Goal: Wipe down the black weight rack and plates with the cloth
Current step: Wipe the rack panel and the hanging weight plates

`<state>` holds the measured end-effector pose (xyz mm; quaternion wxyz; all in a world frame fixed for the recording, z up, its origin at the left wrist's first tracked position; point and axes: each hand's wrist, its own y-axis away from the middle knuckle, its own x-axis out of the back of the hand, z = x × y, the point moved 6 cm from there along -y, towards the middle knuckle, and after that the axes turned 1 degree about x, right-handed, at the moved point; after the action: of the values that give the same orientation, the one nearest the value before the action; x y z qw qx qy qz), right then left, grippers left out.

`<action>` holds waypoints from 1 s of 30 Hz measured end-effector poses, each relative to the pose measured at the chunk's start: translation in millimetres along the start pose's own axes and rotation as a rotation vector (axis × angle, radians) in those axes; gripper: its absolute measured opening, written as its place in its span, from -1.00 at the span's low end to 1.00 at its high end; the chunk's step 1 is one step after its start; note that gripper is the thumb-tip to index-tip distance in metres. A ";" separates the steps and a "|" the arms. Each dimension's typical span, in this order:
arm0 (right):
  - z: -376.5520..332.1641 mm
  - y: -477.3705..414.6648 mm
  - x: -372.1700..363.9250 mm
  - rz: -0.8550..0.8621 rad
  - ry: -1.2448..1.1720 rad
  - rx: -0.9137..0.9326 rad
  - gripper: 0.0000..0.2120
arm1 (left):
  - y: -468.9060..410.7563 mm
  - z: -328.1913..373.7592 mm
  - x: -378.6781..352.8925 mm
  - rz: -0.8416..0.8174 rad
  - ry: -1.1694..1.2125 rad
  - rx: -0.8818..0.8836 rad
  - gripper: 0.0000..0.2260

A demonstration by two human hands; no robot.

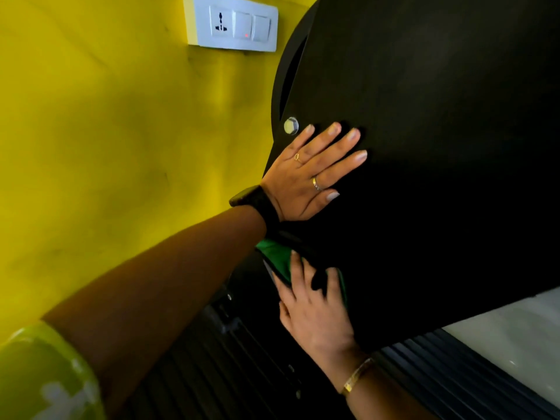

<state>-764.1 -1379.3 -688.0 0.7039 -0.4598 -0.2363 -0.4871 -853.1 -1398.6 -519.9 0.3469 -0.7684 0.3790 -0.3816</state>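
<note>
A large black panel of the weight rack [424, 147] fills the right half of the view. My left hand [306, 174] lies flat against it with straight, spread fingers, just right of a silver bolt [291, 126]. Below it, my right hand [312, 301] holds a green cloth [277, 257] against the lower part of the black surface, fingers curled over the cloth. Part of the cloth is hidden under my fingers and my left wrist. No weight plates can be made out clearly.
A yellow wall [106, 131] stands to the left, carrying a white socket and switch plate [235, 24]. Black ribbed matting [230, 374] covers the floor below. A pale floor area [515, 338] shows at the lower right.
</note>
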 end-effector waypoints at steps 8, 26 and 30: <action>-59.2 39.3 -79.6 -0.453 0.176 0.540 -0.36 | -0.1 -0.5 -1.1 -0.023 0.023 0.039 -0.54; -112.7 -66.7 -83.5 -0.197 0.238 0.553 -0.48 | -4.0 -0.1 0.9 -0.064 -0.038 0.012 -0.52; -132.5 -33.9 -126.0 -0.229 0.310 0.685 -0.46 | -2.0 0.1 -2.8 -0.057 -0.047 0.016 -0.52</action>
<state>-862.2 -1440.0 -833.9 0.7850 -0.0898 -0.3260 -0.5190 -853.5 -1395.2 -519.2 0.3510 -0.7847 0.3458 -0.3761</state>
